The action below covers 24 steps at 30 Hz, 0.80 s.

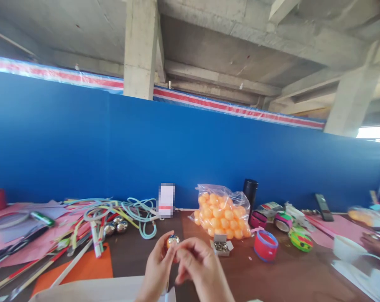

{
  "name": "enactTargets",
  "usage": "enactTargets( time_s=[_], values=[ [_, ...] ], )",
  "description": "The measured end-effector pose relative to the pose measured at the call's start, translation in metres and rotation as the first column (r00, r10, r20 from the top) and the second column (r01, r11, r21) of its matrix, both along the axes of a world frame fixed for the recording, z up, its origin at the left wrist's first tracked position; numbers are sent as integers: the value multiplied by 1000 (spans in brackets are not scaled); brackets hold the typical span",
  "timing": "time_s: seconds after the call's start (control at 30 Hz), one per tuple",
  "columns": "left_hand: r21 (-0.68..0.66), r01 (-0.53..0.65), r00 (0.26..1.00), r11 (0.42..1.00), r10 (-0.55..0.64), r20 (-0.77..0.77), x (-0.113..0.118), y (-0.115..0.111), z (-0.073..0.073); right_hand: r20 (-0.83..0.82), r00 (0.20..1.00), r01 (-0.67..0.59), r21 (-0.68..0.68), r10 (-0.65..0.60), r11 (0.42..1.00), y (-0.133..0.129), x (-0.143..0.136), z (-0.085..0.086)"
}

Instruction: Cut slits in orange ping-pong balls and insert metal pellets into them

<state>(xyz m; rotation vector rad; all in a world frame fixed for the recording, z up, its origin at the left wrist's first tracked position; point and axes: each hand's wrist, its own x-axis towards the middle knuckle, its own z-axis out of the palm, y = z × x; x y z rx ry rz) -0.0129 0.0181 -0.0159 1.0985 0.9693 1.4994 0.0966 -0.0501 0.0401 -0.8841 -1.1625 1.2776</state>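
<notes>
1. Head view, lower left: a tape roll (9,220) and a green marker (42,218) are seen on pink and lilac paper.
2. Farther right, an orange sheet (83,268) is seen lying flat, with loose silver balls (116,227) above its right end and light blue tubing (149,230) looped beside them.
3. At bottom centre, the left hand (157,262) is raised with its thumb and forefinger closed in a pinch on one ball.
4. That held silver ball (173,240) is placed just right of the left hand's fingertips, at their upper end, with its shiny side turned up. Because it is round, no long axis or pointing direction can be read from it; its lower part is covered by fingers.
5. Right of the ball, the right hand (201,262) is curled, thumb and forefinger drawn near each other against or just beside the ball. Whether anything small is pinched there cannot be told.
6. Right of centre, a small open box (222,253) of metal pieces is set before a clear bag (212,189) filled with orange balls (223,216).
7. Toward the right, a red roll with blue rims (265,247) is followed by a neon green roll (300,240).
8. At the right edge, a white cup (347,248) and part of another person's hand (375,243) are shown.
</notes>
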Motion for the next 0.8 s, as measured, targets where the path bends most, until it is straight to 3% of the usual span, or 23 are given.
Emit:
enactTargets(
  time_s=[0.13, 0.27, 0.43, 0.57, 0.8],
  values=[
    [-126, 113, 974, 986, -85, 211, 3, -1, 6, -50, 984, 167, -82, -172, 983, 42, 32, -18],
    [-106, 288, 895, 952, -228, 384, 4, -7, 10, -31, 974, 219, -98, -223, 971, 44, 42, -38],
    [-98, 404, 837, 909, -324, 442, 3, -15, 12, -173, 971, 141, -153, -167, 978, 38, 35, -39],
    [-116, 407, 836, 906, -319, 446, 1, -14, 10, -356, 930, 17, -205, -90, 979, 43, 37, -41],
    [-128, 383, 846, 915, -292, 447, 0, -12, 6, -457, 889, -69, -215, -38, 974, 41, 38, -40]
  ],
)
